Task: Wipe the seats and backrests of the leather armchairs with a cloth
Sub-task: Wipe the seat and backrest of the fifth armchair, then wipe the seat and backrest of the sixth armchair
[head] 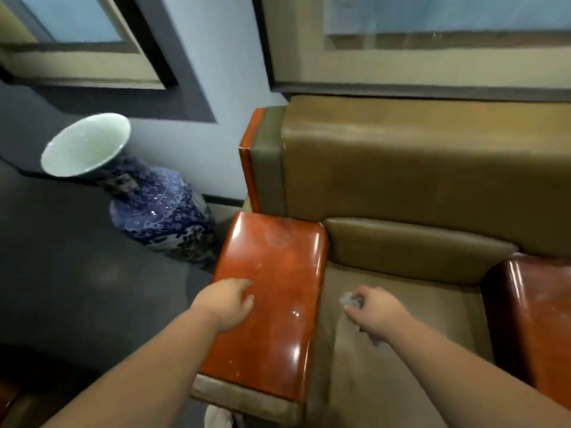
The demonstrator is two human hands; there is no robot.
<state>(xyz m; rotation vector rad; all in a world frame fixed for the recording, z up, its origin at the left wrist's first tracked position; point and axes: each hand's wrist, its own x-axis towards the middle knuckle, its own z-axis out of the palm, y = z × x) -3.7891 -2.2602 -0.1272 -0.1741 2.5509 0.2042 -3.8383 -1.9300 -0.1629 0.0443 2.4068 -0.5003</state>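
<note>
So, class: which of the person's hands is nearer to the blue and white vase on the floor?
The left. The left hand rests on the glossy wooden armrest, the chair part closest to the vase. The right hand holds a cloth on the seat, beyond that armrest.

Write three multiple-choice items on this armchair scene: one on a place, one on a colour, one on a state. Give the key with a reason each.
1. Where does the left hand rest?
A. on the wooden armrest
B. on the vase
C. on the backrest

2. What colour is the vase body?
A. red
B. blue and white
C. green

3. What is the right hand doing?
A. hanging idle
B. pointing at the window
C. gripping a cloth on the seat

Key: 1 A, the hand lies on the glossy wood; 2 B, blue pattern on white; 3 C, grey cloth shows between the curled fingers.
</note>
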